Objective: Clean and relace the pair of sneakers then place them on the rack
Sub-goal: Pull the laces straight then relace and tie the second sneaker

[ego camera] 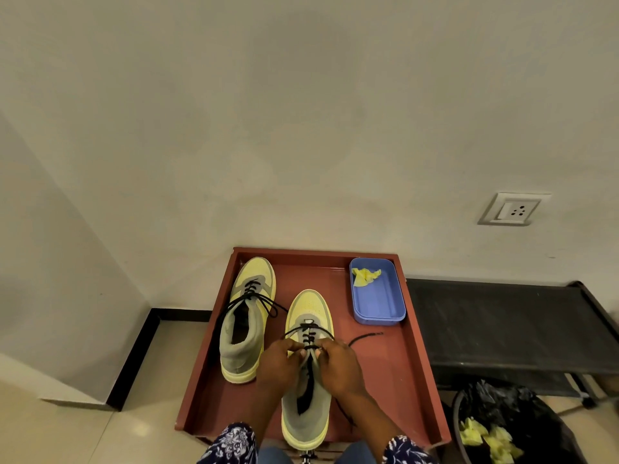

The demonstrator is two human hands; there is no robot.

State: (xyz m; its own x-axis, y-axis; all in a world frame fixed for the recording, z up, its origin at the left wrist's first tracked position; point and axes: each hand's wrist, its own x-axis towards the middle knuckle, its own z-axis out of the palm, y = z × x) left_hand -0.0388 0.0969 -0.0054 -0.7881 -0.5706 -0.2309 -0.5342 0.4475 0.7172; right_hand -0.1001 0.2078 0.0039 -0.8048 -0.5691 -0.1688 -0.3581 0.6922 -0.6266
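Two yellow and grey sneakers stand on a red-brown tray table, toes toward the wall. The left sneaker is laced, its black lace ends spread loose across the top. The right sneaker is nearer me and partly laced. My left hand and my right hand meet over its tongue, each pinching the black lace at the upper eyelets. One lace end trails to the right over the tray. Another end hangs by the sneaker's heel.
A blue plastic tub with a crumpled yellow cloth stands at the tray's far right corner. A low black rack runs along the wall on the right. Below it, a black-lined bin holds yellow scraps. The wall has a socket.
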